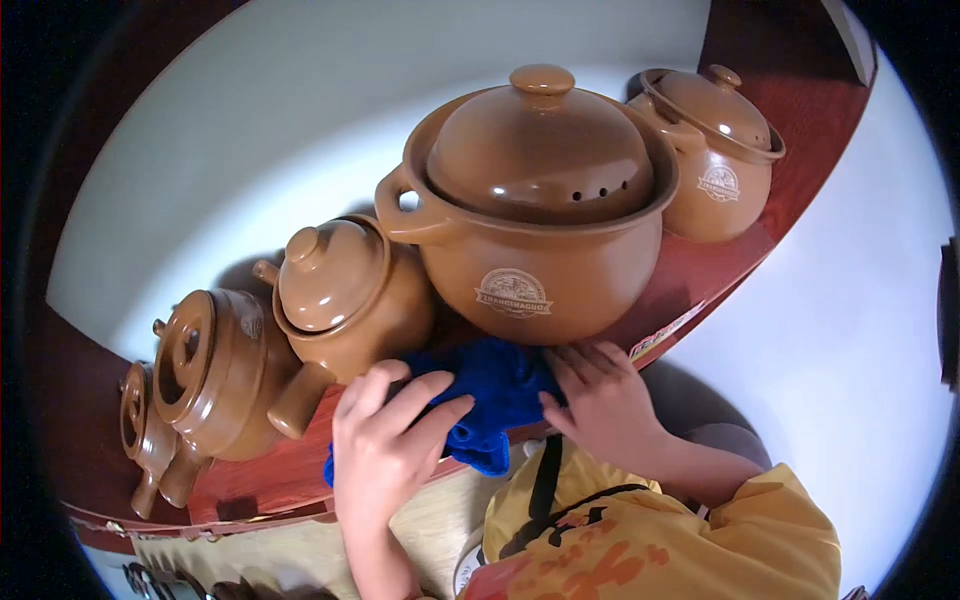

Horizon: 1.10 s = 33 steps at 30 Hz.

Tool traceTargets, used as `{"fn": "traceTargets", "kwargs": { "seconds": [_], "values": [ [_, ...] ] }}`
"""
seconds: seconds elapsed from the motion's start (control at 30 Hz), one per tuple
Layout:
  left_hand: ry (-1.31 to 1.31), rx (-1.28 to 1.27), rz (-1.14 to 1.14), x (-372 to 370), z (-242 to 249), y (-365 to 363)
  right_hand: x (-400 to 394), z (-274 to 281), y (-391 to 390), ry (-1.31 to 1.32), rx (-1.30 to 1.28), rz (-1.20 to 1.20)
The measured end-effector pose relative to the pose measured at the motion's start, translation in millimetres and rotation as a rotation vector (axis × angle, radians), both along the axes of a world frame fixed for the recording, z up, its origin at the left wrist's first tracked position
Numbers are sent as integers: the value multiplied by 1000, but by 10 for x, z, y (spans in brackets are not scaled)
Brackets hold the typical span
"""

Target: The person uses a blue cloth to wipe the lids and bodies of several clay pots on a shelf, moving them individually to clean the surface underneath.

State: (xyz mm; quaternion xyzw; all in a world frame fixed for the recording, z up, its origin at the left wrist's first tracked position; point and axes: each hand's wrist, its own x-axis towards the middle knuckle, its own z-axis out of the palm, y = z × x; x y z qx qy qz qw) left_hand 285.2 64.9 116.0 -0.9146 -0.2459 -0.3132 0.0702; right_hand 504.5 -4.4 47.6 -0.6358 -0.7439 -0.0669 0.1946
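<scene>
A bright blue cloth (pixel 495 385) lies bunched on the shelf's front edge, just below the largest clay pot (pixel 550 250). My left hand (pixel 385 435) is closed, its fingers curled over the left part of this cloth. At the cloth's right end, my right hand (pixel 605 400) grips it with the thumb across it and the fingertips close under the pot's base. The big brown pot stands upright, its knobbed lid (pixel 540 150) on, with small holes in the lid and a pale logo on the front.
Left of the big pot stand a lidded clay pot (pixel 345 290) with a side handle jutting forward, a tilted-looking brown pot (pixel 225 380) and a smaller pot (pixel 145 420). Another lidded pot (pixel 715 160) stands to the right. They share a red-brown wooden shelf (pixel 245 492).
</scene>
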Motion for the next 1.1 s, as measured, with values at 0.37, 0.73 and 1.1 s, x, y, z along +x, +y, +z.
{"fn": "traceTargets", "kwargs": {
  "seconds": [0.37,0.73,1.1],
  "values": [
    [-52,-68,-3,81,-13,28,-211,17,18,68,35,134],
    [-246,-62,150,-339,-117,-59,-84,370,85,792,-97,202],
    [-244,-315,146,-154,31,-194,-163,1508,293,2047,-326,556]
  ]
}}
